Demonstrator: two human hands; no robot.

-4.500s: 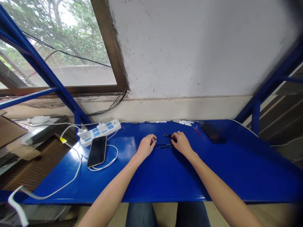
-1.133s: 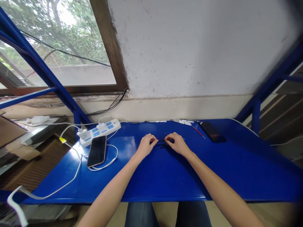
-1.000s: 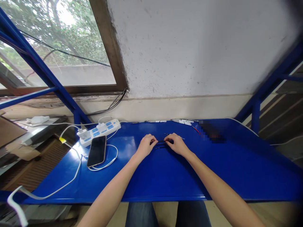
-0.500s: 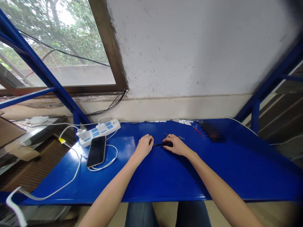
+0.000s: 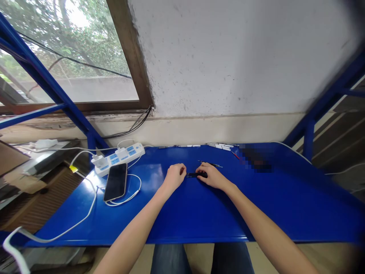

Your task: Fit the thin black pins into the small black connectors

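My right hand [image 5: 212, 176] rests palm-down on a slim black rod [image 5: 195, 175], whose end sticks out to the left from under my fingers. My left hand [image 5: 174, 177] sits just left of that end, fingers curled, holding nothing I can see. A thin dark rod with a metal tip [image 5: 210, 164] lies on the tabletop just above my right hand and does not touch it. Whether more rods lie under my right hand is hidden.
The blue metal table [image 5: 251, 213] carries a white power strip [image 5: 118, 158], a black smartphone [image 5: 115, 182] and a white cable [image 5: 128, 192] at left. Small white parts [image 5: 222, 147] line the back edge. A red-marked rod [image 5: 235, 155] lies near a pixelated patch [image 5: 255, 158].
My right hand has slid down onto the black rods, which now show as one piece. My left hand has drawn back slightly to the left, away from them.
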